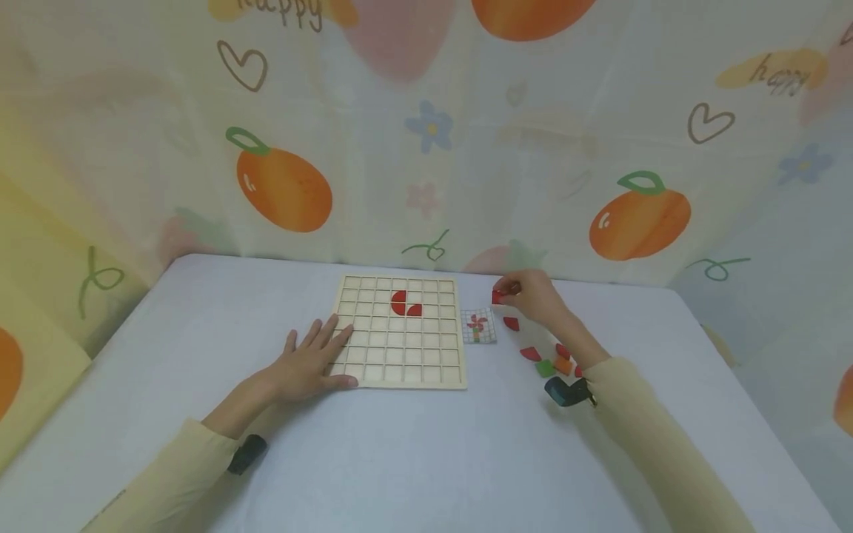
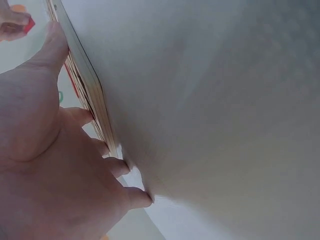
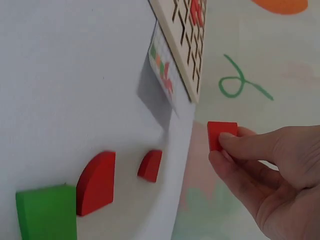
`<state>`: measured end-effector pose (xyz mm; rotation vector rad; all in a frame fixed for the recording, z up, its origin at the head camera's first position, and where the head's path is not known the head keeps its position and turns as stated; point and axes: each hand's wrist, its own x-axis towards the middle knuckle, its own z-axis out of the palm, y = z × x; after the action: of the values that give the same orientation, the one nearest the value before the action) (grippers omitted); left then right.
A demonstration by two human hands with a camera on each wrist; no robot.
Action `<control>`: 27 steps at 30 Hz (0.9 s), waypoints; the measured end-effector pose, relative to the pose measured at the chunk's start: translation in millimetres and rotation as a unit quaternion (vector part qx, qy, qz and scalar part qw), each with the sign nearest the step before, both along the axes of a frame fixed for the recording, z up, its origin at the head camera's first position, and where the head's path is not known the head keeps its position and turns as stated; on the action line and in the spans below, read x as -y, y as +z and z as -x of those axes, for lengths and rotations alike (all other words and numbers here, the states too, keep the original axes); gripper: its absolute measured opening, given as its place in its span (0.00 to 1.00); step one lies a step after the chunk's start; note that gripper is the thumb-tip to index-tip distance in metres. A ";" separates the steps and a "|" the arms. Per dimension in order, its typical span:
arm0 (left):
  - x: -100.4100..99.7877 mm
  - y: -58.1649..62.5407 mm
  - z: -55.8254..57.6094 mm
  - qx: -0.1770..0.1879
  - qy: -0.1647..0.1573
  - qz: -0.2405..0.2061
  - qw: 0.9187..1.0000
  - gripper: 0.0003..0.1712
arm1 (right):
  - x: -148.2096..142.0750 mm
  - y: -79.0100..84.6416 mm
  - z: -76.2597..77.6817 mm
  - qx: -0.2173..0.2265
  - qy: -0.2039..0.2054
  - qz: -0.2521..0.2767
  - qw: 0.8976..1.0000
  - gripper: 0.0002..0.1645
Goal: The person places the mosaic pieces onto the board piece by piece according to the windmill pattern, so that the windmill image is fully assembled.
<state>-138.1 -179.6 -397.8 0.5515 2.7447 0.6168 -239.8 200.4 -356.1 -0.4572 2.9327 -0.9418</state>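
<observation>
A wooden grid board (image 1: 373, 363) lies on the table with a few red pieces (image 1: 398, 302) set in its upper middle cells. My left hand (image 1: 303, 368) rests with fingers spread on the board's left edge; the left wrist view shows the thumb and some fingertips against its side. Past the board's right side, my right hand (image 1: 536, 296) pinches a small red block (image 3: 220, 134) between thumb and fingers, above the table. Beside the board is a small pattern card (image 1: 479, 326) printed with a red, orange and green figure on a grid.
Loose on the table below the right hand are red quarter-round pieces (image 1: 511, 323), a green block (image 1: 545, 369) and an orange block (image 1: 563, 365). A patterned cloth (image 1: 373, 148) hangs behind the white table (image 1: 400, 459).
</observation>
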 end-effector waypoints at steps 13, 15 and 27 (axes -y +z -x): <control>-0.3 2.8 1.3 0.010 -0.002 -0.018 1.000 0.55 | 36.8 -2.3 5.1 -0.010 0.059 -0.007 0.998 0.10; 0.0 2.8 1.6 0.013 -0.002 -0.019 1.000 0.55 | 42.3 -3.9 6.0 -0.007 0.065 0.003 0.998 0.10; 2.0 -0.8 2.1 0.004 -0.001 -0.015 1.000 0.55 | 67.1 -11.4 7.7 0.000 0.081 0.009 0.997 0.10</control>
<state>-140.1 -181.6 -398.7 0.5577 2.7307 0.6582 -247.5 133.3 -367.5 -0.6830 2.8377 -0.9465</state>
